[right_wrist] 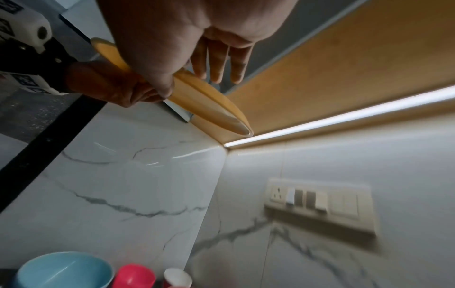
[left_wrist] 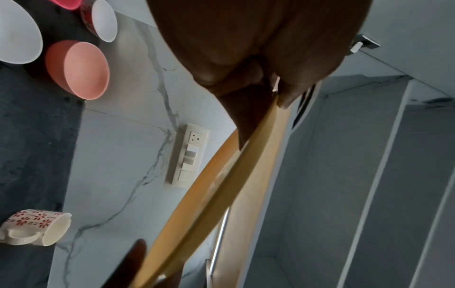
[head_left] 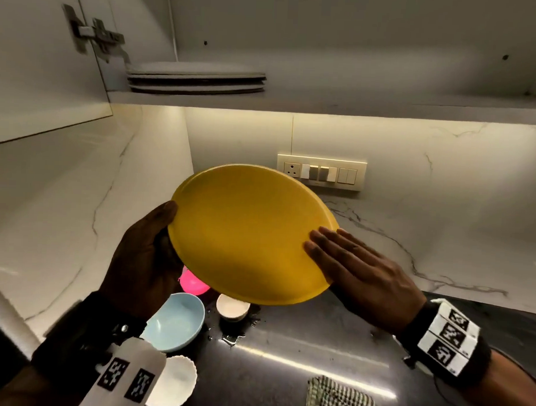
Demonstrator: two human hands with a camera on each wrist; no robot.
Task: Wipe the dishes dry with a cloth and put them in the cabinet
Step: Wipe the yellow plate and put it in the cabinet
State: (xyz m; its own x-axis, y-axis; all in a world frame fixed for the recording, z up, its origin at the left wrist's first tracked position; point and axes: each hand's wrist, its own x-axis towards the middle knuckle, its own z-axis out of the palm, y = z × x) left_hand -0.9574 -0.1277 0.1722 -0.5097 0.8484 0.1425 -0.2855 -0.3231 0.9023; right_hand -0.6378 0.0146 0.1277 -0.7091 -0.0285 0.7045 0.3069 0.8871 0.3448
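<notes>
A yellow plate is held tilted above the dark counter, below the open cabinet. My left hand grips its left rim, thumb on top and fingers underneath; the left wrist view shows the plate edge-on in that grip. My right hand lies with straight fingers on the right rim, and the right wrist view shows the plate under those fingers. A checked cloth lies on the counter near the front edge, with neither hand on it.
Three grey plates are stacked at the left of the cabinet shelf, beside the open door's hinge. Under the plate stand a blue bowl, a white fluted bowl, a pink cup and a small cup. Water drops lie on the counter.
</notes>
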